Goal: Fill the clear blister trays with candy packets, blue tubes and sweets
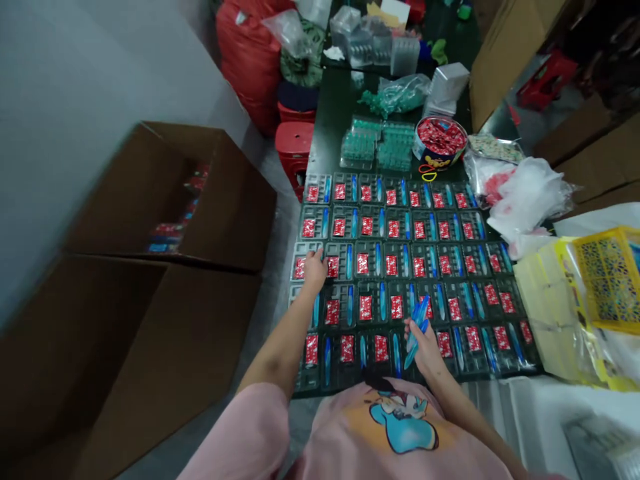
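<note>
Rows of clear plastic trays lie on the dark table, most with a red packet (365,307) and a blue pen (350,305) side by side. My left hand (316,270) reaches to the leftmost tray of the third row, beside its red packet (300,268). Its fingers are closed on what looks like a blue pen, of which only a small tip shows. In front of my body, my right hand (425,343) grips a bunch of several blue pens (418,327), held slanted above the nearer trays.
Cardboard boxes (240,193) stand open on the left, beside a red stool (294,143). Behind the trays are stacks of green pieces (360,145), a round tub (440,141) of red packets and scissors (428,175). Plastic bags (530,193) and a yellow basket (610,280) sit on the right.
</note>
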### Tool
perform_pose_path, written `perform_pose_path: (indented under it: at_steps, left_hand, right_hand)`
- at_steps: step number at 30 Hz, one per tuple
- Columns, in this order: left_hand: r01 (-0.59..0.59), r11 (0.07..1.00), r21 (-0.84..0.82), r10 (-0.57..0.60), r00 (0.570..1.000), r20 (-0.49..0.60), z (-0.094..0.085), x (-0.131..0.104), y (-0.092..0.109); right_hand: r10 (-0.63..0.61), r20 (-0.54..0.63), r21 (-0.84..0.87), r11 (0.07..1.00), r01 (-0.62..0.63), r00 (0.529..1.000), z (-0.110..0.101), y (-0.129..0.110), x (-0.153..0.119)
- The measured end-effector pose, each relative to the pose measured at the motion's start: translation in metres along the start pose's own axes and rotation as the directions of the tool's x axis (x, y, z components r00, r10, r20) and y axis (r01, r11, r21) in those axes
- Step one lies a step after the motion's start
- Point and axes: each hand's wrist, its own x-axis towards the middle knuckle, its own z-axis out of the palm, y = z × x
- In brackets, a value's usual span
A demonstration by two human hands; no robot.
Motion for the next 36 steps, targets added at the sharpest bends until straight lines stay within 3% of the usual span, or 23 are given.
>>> perform_pose_path:
  at_steps: [2, 4, 5, 7, 8, 10, 14, 17, 19, 21, 22, 24, 26, 27, 28, 30, 33, 36]
  left_hand:
    - [-0.05, 0.98, -0.191, 0.052, 0.999, 0.006, 0.004, -0.02, 0.023]
    - [-0.084, 0.886, -0.456, 0.161, 0.978, 0.132, 0.01, -0.054, 0.053]
    - [-0.072, 0.81, -0.582, 0.251, 0.94, 0.233, 0.013, -0.075, 0.068]
    - [0.004, 0.671, -0.741, 0.429, 0.813, 0.394, 0.017, -0.12, 0.097]
    - [0.045, 0.625, -0.779, 0.493, 0.751, 0.439, 0.018, -0.14, 0.11]
    - [0.115, 0.581, -0.806, 0.556, 0.667, 0.496, 0.017, -0.173, 0.128]
    - [0.184, 0.647, -0.74, 0.588, 0.498, 0.637, 0.008, -0.205, 0.142]
    - [0.14, 0.723, -0.676, 0.595, 0.37, 0.713, 0.004, -0.213, 0.143]
    - [0.101, 0.762, -0.639, 0.58, 0.331, 0.744, 0.006, -0.215, 0.146]
    - [0.102, 0.77, -0.63, 0.559, 0.368, 0.743, 0.012, -0.217, 0.151]
    - [0.12, 0.761, -0.638, 0.546, 0.413, 0.729, 0.015, -0.217, 0.154]
    - [0.171, 0.721, -0.671, 0.498, 0.545, 0.674, 0.023, -0.216, 0.163]
    - [0.22, 0.674, -0.705, 0.409, 0.683, 0.605, 0.03, -0.214, 0.17]
    - [0.239, 0.654, -0.718, 0.359, 0.738, 0.572, 0.031, -0.212, 0.174]
    - [0.251, 0.636, -0.73, 0.312, 0.781, 0.541, 0.032, -0.211, 0.176]
    - [0.262, 0.609, -0.749, 0.245, 0.836, 0.492, 0.032, -0.208, 0.179]
    - [0.287, 0.571, -0.769, 0.177, 0.872, 0.457, 0.028, -0.21, 0.178]
    - [0.326, 0.533, -0.781, 0.1, 0.892, 0.441, 0.024, -0.221, 0.173]
  right_hand:
    - [0.027, 0.077, 0.03, 0.999, -0.029, 0.997, 0.003, 0.001, -0.005]
    - [0.082, 0.166, 0.043, 0.995, -0.09, 0.983, 0.005, 0.005, -0.013]
    - [0.116, 0.212, 0.042, 0.991, -0.128, 0.97, 0.005, 0.009, -0.017]
    - [0.198, 0.303, 0.016, 0.977, -0.213, 0.932, 0.004, 0.018, -0.025]
    - [0.243, 0.345, -0.009, 0.967, -0.256, 0.907, 0.003, 0.023, -0.028]
    - [0.325, 0.419, -0.071, 0.943, -0.326, 0.848, -0.003, 0.03, -0.033]
    - [0.382, 0.52, -0.154, 0.921, -0.357, 0.764, -0.019, 0.03, -0.036]
    - [0.386, 0.624, -0.25, 0.923, -0.294, 0.68, -0.033, 0.024, -0.036]
    - [0.374, 0.682, -0.306, 0.927, -0.219, 0.629, -0.041, 0.023, -0.034]
    - [0.332, 0.689, -0.305, 0.939, -0.158, 0.644, -0.047, 0.02, -0.03]
    - [0.299, 0.675, -0.294, 0.948, -0.126, 0.675, -0.05, 0.016, -0.027]
    - [0.2, 0.609, -0.275, 0.961, -0.031, 0.768, -0.062, -0.004, -0.017]
    - [0.056, 0.488, -0.294, 0.95, 0.104, 0.871, -0.085, -0.044, -0.005]
    - [-0.049, 0.374, -0.31, 0.934, 0.175, 0.926, -0.101, -0.072, 0.001]
    - [-0.16, 0.261, -0.339, 0.908, 0.246, 0.952, -0.121, -0.103, 0.008]
    - [-0.403, 0.05, -0.41, 0.826, 0.387, 0.914, -0.17, -0.173, 0.02]
    - [-0.653, -0.21, -0.476, 0.719, 0.507, 0.728, -0.245, -0.272, 0.039]
    - [-0.588, -0.097, -0.384, 0.767, 0.515, 0.803, -0.297, -0.34, 0.058]
